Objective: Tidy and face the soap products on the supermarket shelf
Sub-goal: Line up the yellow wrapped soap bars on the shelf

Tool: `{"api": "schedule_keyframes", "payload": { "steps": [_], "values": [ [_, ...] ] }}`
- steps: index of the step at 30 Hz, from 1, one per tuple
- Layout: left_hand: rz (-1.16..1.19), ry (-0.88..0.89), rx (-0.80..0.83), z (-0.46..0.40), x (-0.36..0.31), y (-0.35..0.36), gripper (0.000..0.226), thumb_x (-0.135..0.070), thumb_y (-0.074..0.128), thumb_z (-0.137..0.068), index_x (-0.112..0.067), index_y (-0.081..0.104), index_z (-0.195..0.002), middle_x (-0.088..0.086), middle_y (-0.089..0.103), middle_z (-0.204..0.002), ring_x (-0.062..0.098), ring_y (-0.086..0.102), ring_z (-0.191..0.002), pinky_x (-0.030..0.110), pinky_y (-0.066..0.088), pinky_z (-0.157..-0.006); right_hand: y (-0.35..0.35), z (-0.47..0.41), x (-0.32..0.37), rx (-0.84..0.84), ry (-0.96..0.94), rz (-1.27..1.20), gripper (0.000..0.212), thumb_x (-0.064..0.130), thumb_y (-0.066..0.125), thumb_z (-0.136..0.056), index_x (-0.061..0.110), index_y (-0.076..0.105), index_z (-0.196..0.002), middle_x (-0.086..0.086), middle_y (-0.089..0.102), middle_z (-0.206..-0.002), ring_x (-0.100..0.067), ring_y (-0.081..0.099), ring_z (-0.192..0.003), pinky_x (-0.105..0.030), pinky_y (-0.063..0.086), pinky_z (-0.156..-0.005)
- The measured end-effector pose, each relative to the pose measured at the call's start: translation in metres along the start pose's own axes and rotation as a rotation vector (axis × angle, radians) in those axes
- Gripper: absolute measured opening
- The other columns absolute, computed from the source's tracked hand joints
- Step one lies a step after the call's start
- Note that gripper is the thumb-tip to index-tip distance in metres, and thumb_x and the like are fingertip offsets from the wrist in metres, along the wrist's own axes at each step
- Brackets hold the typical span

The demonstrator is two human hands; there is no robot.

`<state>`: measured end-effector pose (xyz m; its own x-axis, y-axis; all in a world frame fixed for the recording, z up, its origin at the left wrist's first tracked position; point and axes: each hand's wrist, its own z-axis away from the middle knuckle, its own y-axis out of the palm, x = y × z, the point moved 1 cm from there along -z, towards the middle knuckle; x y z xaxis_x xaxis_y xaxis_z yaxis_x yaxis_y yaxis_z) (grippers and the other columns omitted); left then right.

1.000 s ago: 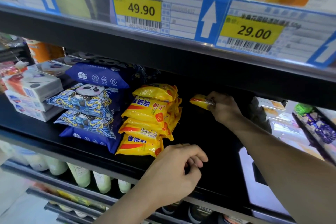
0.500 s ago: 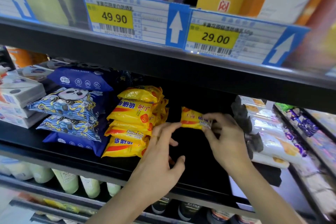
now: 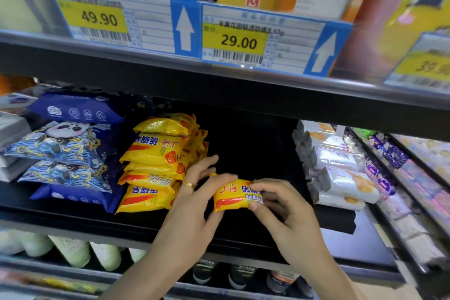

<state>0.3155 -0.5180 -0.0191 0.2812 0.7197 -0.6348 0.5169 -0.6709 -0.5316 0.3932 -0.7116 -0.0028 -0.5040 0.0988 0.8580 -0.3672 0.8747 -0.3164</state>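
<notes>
**Loose soap pkt held betw. both hands, stack lies to the left**

While both hands share the one loose sulfur soap packet [image 3: 233, 196], what the next move turns on is where the yellow soap stack [image 3: 158, 163] sits: just left of the left hand [image 3: 194, 202], slightly further back on the shelf, w/ bare black shelf board [image 3: 255, 148] behind and right of the hands.

Pkt's long axis runs left-right, spanning hand to hand, label up and readable toward the camera. Left hand grips its left end, thumb on top, fingers spread behind, some reaching toward the stack; a ring shows on one finger. Right hand [image 3: 280, 204] pinches the right end, thumb under the front edge, fingers curled over the top. Pkt seems lifted just over the front of the shelf; can't tell if it touches.

Left hand is nearer the stack, almost against its right side, so a short carry leftward prob. suffices. Several stacked pkts read upside-down vs. the held one, so facing likely needs fixing there too. White wrapped soaps [image 3: 338, 185] lie right of the right hand, apart.
</notes>
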Motion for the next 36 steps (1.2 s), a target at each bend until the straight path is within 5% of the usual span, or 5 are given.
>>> {"api": "schedule_keyframes", "payload": {
  "steps": [5,11,15,31,36],
  "values": [
    [-0.04,0.003,-0.013,0.002,-0.003,-0.002,0.07,-0.003,0.081,-0.086,-0.052,0.057,-0.131,-0.028,0.043,-0.149,0.004,0.041,-0.145,0.024,0.04,-0.11,-0.001,0.005,-0.001,-0.021,0.033,-0.038,0.041,0.013,0.079,-0.09,0.038,0.069,-0.121,0.005,0.067,-0.116,-0.024,0.066,-0.107,-0.036,0.057,-0.09],
    [-0.007,-0.014,-0.025,0.002,-0.003,-0.001,0.06,-0.011,0.076,-0.093,-0.05,0.059,-0.136,-0.028,0.053,-0.14,0.006,0.05,-0.138,0.026,0.044,-0.11,-0.001,0.006,0.001,0.014,-0.038,0.116,0.066,0.035,0.078,-0.079,0.048,0.053,-0.139,0.016,0.045,-0.151,-0.015,0.048,-0.137,-0.038,0.048,-0.104],
    [0.035,-0.042,-0.023,0.001,-0.003,-0.001,0.037,-0.043,0.063,-0.099,-0.049,0.058,-0.135,-0.031,0.057,-0.13,0.003,0.057,-0.128,0.029,0.051,-0.103,0.0,0.005,0.0,0.026,-0.067,0.099,0.07,0.027,0.079,-0.08,0.046,0.052,-0.141,0.016,0.043,-0.155,-0.013,0.042,-0.146,-0.043,0.044,-0.111],
    [0.173,-0.195,0.053,0.003,0.0,0.004,0.034,-0.071,0.05,-0.096,-0.041,0.061,-0.108,-0.02,0.073,-0.099,0.008,0.073,-0.089,0.036,0.06,-0.07,0.003,0.013,-0.003,0.036,-0.273,0.26,0.073,0.011,0.078,-0.089,0.036,0.046,-0.15,0.005,0.028,-0.166,-0.019,0.036,-0.15,-0.034,0.054,-0.103],
    [0.258,-0.217,0.039,0.001,0.001,0.003,0.029,-0.07,0.052,-0.096,-0.047,0.063,-0.109,-0.019,0.074,-0.093,0.007,0.072,-0.086,0.026,0.059,-0.071,0.005,0.011,-0.001,0.061,-0.322,0.352,0.072,-0.003,0.079,-0.084,0.041,0.057,-0.137,0.007,0.031,-0.165,-0.014,0.035,-0.15,-0.016,0.032,-0.115]
  ]
}}
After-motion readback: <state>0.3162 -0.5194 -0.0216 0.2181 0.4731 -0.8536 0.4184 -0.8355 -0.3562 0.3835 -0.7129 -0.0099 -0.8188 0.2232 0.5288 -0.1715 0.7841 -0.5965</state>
